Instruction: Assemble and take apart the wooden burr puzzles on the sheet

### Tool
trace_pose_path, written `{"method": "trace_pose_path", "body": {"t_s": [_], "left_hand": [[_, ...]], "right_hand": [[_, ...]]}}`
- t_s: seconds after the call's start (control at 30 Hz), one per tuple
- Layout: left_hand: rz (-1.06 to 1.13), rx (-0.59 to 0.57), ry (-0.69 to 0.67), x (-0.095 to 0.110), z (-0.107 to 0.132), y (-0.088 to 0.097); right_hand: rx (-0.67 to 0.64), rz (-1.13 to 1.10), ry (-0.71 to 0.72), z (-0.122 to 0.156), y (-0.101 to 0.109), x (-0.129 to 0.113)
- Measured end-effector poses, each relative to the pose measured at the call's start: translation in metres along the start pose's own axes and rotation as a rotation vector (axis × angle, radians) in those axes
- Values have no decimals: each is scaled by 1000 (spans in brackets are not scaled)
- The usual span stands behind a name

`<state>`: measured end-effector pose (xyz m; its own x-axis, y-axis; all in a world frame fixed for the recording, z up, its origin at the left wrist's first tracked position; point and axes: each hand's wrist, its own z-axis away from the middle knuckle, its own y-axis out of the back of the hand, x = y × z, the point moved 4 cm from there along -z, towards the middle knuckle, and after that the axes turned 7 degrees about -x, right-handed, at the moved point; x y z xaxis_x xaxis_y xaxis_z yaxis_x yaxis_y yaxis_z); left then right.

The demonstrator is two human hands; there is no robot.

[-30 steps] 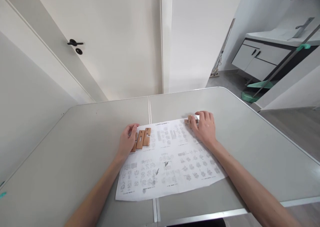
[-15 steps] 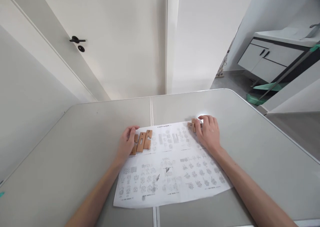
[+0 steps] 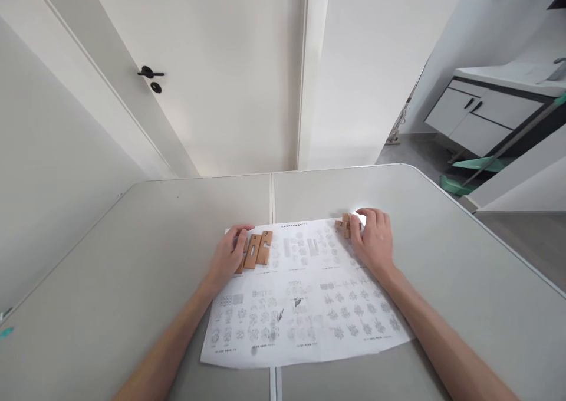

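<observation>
The printed sheet (image 3: 305,276) lies across the seam in the middle of the table (image 3: 455,253), with grey surface running out on both sides. To the left, that surface stretches widely to the pale trim; to the right, it continues past the forearm to the slanting edge. Beyond the sheet, a narrower strip leads to the far edge and its rounded corners, with the white door (image 3: 230,82) behind.

The left hand (image 3: 227,255) rests at the sheet's far left corner, beside the flat piece marked 2 (image 3: 252,251) and the flat piece marked 3 (image 3: 265,249), which sit side by side on the paper. The right hand (image 3: 374,243) is at the far right corner, its thumb and forefinger around the wooden block cluster (image 3: 344,226), which sits at the sheet's far edge.

The left hand's fingers curl over the leftmost flat piece (image 3: 240,268), hiding most of it; I cannot tell whether they grip it. The right hand's fingers bend behind the cluster and cover its right part, so whether they are clamped on it cannot be told either. The sheet's small diagrams and lettering are too faint to read. Both forearms, the cabinet (image 3: 481,115) and a teal object (image 3: 6,333) are cut off by the frame.
</observation>
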<state>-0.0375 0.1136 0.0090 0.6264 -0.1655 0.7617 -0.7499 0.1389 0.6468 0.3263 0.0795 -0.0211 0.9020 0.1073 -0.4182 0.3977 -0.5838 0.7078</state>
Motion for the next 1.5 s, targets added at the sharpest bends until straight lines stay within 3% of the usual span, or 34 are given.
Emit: {"method": "trace_pose_path", "body": {"t_s": [0.27,0.6,0.97,1.5], "left_hand": [[27,-103,-128,12,5,-8],[103,-170,-42,10,0,-8],[194,-218,-38,2,-7,-9],[89,-201,-104,2,-6,-10]], "right_hand": [[40,-74,72,0,10,-14],[-58,-295,393,8,19,-64],[-191,-348,429,10,1,-62],[-259,-286,390,15,-5,-60]]}}
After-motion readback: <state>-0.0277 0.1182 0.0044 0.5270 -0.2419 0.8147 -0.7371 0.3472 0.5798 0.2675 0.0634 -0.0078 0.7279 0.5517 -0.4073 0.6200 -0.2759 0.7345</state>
